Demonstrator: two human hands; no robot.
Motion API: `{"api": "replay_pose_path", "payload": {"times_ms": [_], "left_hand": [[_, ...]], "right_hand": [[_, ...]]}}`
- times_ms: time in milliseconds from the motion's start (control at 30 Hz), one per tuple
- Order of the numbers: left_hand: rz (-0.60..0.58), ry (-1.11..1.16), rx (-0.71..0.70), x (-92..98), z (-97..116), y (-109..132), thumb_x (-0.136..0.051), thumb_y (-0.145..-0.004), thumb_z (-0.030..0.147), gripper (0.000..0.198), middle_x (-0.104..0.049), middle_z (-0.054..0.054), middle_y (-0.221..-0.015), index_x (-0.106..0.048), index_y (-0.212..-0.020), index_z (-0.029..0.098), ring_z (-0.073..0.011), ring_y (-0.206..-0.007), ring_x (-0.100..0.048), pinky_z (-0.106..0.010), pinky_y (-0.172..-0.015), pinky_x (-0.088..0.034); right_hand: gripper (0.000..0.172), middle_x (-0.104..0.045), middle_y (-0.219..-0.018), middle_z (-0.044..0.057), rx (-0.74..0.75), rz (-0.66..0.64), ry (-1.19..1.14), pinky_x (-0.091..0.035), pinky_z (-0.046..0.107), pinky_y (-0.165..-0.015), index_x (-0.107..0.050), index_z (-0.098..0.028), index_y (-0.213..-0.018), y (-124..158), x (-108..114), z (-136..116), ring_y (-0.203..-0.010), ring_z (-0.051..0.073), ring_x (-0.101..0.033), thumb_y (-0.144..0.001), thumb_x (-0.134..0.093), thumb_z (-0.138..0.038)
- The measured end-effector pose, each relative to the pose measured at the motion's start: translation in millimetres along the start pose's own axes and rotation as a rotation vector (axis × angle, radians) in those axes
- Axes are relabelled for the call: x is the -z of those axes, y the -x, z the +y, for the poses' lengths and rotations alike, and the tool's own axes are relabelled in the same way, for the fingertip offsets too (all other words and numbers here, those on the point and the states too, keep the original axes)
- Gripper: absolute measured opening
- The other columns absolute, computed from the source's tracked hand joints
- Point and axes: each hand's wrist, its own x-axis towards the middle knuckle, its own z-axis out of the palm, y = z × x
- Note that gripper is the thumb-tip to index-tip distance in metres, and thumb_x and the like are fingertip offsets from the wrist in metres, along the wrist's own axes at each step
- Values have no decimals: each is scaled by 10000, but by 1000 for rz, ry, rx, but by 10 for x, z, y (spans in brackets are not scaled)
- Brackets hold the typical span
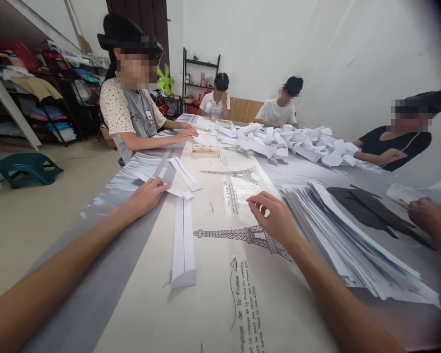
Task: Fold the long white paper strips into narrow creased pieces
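My left hand (147, 195) reaches out over the table and its fingertips rest on a folded white paper strip (169, 187); the fingers lie close together on it. My right hand (274, 215) hovers above the printed tablecloth (220, 304) with fingers curled in a loose pinch, and nothing shows between them. A long folded paper strip (183, 242) lies between my arms, pointing towards me. Another folded strip (185, 174) lies further off. A fanned stack of white sheets (338, 235) sits just right of my right hand.
A heap of folded white papers (290, 142) covers the far middle of the table. Several people sit around it; another person's hand (424, 213) is at the right edge. Black paper shapes (367, 208) lie on the right. A green stool (27, 168) stands on the floor at left.
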Motion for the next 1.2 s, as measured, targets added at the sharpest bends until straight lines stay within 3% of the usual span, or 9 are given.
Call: {"api": "replay_pose_path", "payload": {"times_ms": [167, 233, 333, 467, 633, 833, 1200], "left_hand": [[-80, 82, 80, 5, 123, -6, -305, -1043, 370, 499, -661, -174, -1232, -519, -1411, 109, -304, -1191, -583, -456, -1040, -456], [-101, 99, 73, -20, 150, -5, -293, -1048, 404, 520, -656, -184, -1268, -536, -1384, 90, -305, -1233, -574, -466, -1085, -430], [-73, 103, 35, -98, 153, -3, -271, -1052, 435, 530, -586, -163, -1399, -624, -1314, 140, -306, -1342, -497, -474, -1166, -354], [-80, 107, 128, -174, 176, -3, -245, -1050, 485, 570, -551, -151, -1413, -608, -1373, 188, -323, -1335, -493, -506, -1145, -373], [-115, 235, 185, -122, 341, -23, -251, -1049, 548, 612, -548, -142, -1446, -477, -1467, 164, -305, -1370, -476, -492, -1160, -360], [-172, 258, 118, -82, 474, -32, -214, -1056, 568, 621, -503, -108, -1508, -579, -1397, 199, -287, -1443, -389, -471, -1216, -270], [-226, 248, 150, -55, 539, -27, -178, -1046, 611, 658, -442, -105, -1562, -492, -1499, 251, -292, -1473, -356, -493, -1208, -251]], "right_hand": [[198, -667, -898, 58, -7, -43, -48, -512, 292, -599, -691, -182, -966, 15, -44, -67, -678, 136, -600, -1004, -502, -225], [201, -669, -903, 60, -6, -65, -68, -516, 293, -603, -693, -183, -970, 17, -50, -94, -686, 139, -603, -1006, -499, -225], [205, -676, -905, 67, -15, -98, -83, -523, 298, -600, -696, -186, -976, 20, -54, -117, -688, 146, -608, -1007, -499, -232], [225, -680, -906, 72, -19, -101, -81, -528, 312, -605, -700, -194, -972, 20, -65, -116, -689, 157, -616, -1015, -486, -250], [222, -685, -910, 68, -27, -86, -66, -531, 311, -606, -704, -200, -991, 5, -49, -81, -684, 156, -618, -1009, -488, -247], [232, -700, -919, 78, -110, -15, -14, -539, 311, -616, -718, -191, -1024, -29, 57, 2, -712, 169, -633, -988, -501, -264], [249, -702, -920, 82, -133, -87, 6, -547, 335, -624, -723, -194, -1015, -7, -51, 0, -690, 181, -645, -997, -499, -300]]}}
